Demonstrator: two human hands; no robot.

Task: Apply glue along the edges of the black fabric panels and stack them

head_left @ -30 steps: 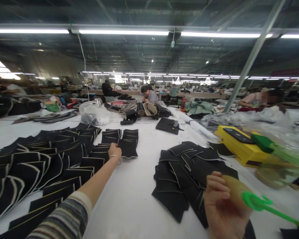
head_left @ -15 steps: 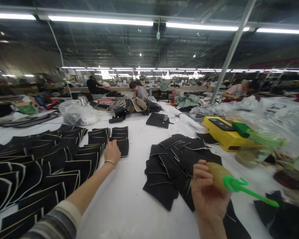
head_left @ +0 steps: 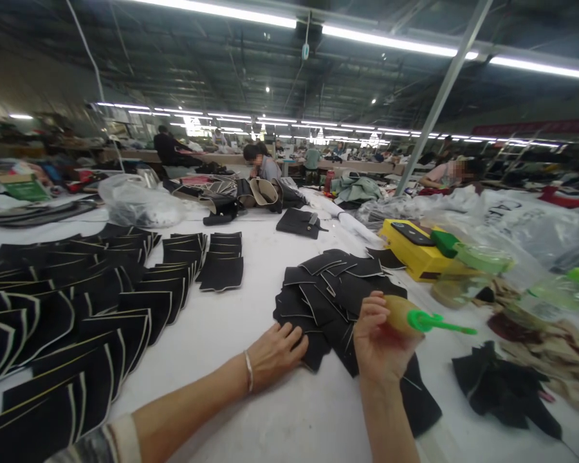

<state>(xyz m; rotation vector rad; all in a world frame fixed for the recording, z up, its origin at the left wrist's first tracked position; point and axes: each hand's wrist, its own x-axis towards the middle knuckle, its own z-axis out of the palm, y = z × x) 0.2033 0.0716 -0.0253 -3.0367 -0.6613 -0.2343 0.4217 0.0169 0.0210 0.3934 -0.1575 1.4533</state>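
Note:
My right hand (head_left: 383, 344) is wrapped round a yellowish squeeze bottle (head_left: 399, 314) with a green nozzle pointing right, held above a loose heap of black leather pieces (head_left: 338, 289). At the heap's lower left edge lies my left hand (head_left: 277, 354), palm down, its bent fingers apart and touching a black piece (head_left: 317, 350). Its thumb is partly hidden. To the left, overlapping rows of black pieces with pale edges (head_left: 139, 315) cover the white table (head_left: 212, 360). A short row ends in one black piece (head_left: 222, 273) lying flat.
A yellow box (head_left: 415, 254) with a phone on top stands right of the heap, beside plastic jars (head_left: 456, 276). Dark scraps (head_left: 504, 386) lie at the right. Behind are a black bag piece (head_left: 299, 222), clear plastic bags (head_left: 139, 199) and people working.
My left hand has let go of the black piece at the short row's end and moved right to the heap. My right hand still holds the bottle; the view has shifted slightly.

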